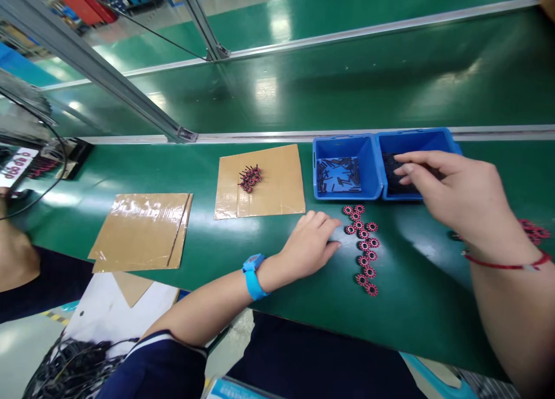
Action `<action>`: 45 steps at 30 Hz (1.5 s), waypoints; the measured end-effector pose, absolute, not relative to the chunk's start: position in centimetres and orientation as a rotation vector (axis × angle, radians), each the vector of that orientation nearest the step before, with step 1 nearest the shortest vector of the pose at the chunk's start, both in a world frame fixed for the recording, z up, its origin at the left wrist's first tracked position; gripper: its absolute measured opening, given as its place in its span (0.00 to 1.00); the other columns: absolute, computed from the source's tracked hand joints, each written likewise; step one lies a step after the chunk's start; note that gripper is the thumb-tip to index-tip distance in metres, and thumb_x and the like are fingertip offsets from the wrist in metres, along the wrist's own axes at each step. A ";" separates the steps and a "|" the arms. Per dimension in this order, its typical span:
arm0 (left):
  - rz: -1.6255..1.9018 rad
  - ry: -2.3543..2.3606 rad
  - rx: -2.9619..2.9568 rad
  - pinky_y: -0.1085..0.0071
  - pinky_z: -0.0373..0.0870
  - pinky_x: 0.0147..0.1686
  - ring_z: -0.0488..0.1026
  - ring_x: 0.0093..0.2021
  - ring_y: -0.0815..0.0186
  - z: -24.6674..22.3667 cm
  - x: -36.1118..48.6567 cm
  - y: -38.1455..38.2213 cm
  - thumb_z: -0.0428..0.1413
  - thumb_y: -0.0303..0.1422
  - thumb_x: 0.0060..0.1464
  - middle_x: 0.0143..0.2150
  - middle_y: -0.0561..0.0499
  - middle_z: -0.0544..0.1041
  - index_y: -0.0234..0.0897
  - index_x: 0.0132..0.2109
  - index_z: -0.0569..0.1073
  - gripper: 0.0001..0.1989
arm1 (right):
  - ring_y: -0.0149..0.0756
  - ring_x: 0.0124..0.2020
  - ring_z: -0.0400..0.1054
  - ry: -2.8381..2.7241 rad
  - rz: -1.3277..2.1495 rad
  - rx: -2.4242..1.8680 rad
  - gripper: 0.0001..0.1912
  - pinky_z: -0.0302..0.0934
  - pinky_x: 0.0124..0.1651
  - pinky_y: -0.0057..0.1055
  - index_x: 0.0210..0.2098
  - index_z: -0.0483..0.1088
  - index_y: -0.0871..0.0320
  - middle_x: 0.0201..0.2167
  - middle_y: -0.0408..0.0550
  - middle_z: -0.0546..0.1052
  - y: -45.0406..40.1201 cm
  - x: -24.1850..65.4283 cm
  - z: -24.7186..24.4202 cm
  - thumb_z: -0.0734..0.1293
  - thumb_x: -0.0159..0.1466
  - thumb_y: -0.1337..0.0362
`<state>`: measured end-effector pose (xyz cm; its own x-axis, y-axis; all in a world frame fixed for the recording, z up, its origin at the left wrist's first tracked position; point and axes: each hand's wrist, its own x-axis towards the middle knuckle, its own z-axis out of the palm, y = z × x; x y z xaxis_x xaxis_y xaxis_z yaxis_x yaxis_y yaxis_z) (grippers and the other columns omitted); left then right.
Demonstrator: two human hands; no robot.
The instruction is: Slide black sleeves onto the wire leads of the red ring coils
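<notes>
My left hand point(313, 243) rests on the green table with thumb and index finger apart and nothing between them. Just right of its fingertips lies a cluster of small red-and-black ring-shaped parts point(363, 246), set in a rough column. My right hand point(462, 194) reaches over the right blue bin point(418, 137), fingertips drawn close in a pinch; anything between them is too small to make out. Black small parts point(392, 176) fill that bin, partly hidden by the hand. In the left blue bin point(347, 143) short black strips point(340, 173) lie scattered.
A cardboard sheet point(277, 191) carries red-and-black parts with black pins point(250, 179). More cardboard point(141, 228) lies to the left, near another person's arm point(15, 251). Red parts point(533, 231) sit behind my right wrist. A metal frame rail point(269, 137) borders the table's back.
</notes>
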<state>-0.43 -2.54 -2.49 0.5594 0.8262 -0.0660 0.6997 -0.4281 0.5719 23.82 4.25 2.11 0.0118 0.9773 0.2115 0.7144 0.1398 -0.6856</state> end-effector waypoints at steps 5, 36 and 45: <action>0.302 1.272 2.209 0.54 0.64 0.49 0.66 0.48 0.53 -2.7 2.2 -1.4 0.55 0.35 0.62 0.47 0.42 0.73 0.36 0.48 0.72 0.10 | 0.38 0.37 0.79 -1.503 0.910 -1.474 0.11 0.73 0.43 0.37 0.47 0.71 0.55 0.37 0.47 0.82 1.8 22.2 2.8 0.68 0.64 0.61; 0.756 0.726 0.771 0.71 0.68 0.37 0.72 0.32 0.71 1.2 -0.6 -2.2 0.63 0.38 0.56 0.35 0.51 0.77 0.39 0.42 0.80 0.10 | 0.36 0.37 0.76 -1.266 1.167 -1.269 0.02 0.72 0.39 0.33 0.36 0.77 0.47 0.35 0.41 0.80 -2.9 18.8 2.3 0.73 0.63 0.59; 0.759 0.734 0.792 0.72 0.69 0.37 0.73 0.32 0.71 1.0 -0.6 -2.1 0.63 0.38 0.56 0.35 0.51 0.77 0.38 0.42 0.80 0.09 | 0.38 0.39 0.75 -1.387 1.052 -1.338 0.02 0.70 0.42 0.36 0.37 0.76 0.46 0.37 0.41 0.80 -3.3 19.0 3.0 0.71 0.64 0.62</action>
<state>-0.57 -2.13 1.04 0.5191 0.8077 -0.2795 -0.3064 0.4812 0.8213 19.05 -3.33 2.98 0.0033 0.9988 0.0495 0.2214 0.0476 -0.9740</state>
